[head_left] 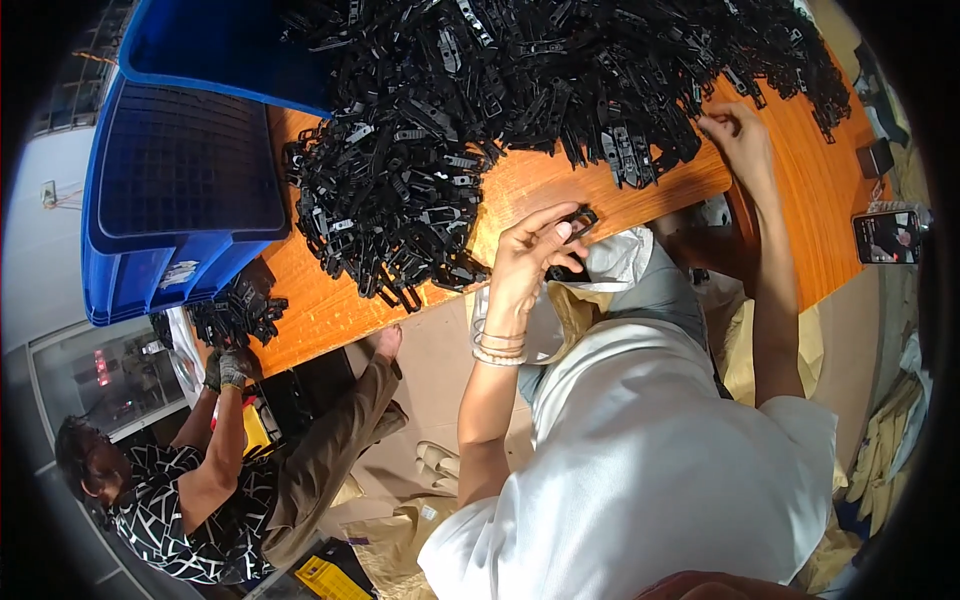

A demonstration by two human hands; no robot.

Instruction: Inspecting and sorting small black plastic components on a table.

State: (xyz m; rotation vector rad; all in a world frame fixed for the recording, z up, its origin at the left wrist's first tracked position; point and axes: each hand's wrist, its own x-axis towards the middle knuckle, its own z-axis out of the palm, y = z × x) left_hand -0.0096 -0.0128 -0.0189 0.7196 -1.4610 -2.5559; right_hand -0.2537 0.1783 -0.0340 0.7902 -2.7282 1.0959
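Over the table's front edge, my left hand [535, 255] is closed around a small dark plastic piece [582, 220], which pokes out between thumb and fingers. Part of that piece is hidden by the fingers. At the right end of the big heap of black plastic clip-like parts [540, 90], my right hand [742, 148] has its fingers bent together against the heap's edge. What lies between those fingertips is too small to make out. A few greyer parts [628, 155] lie along the heap's near side, between my two hands.
Blue plastic crates [100, 200] stand at the left of the wooden table [560, 185]. A second pile of black parts [390, 210] sits beside them. To the lower left a co-worker [190, 490] with gloved hands handles more parts. A phone [886, 238] is mounted at the right.
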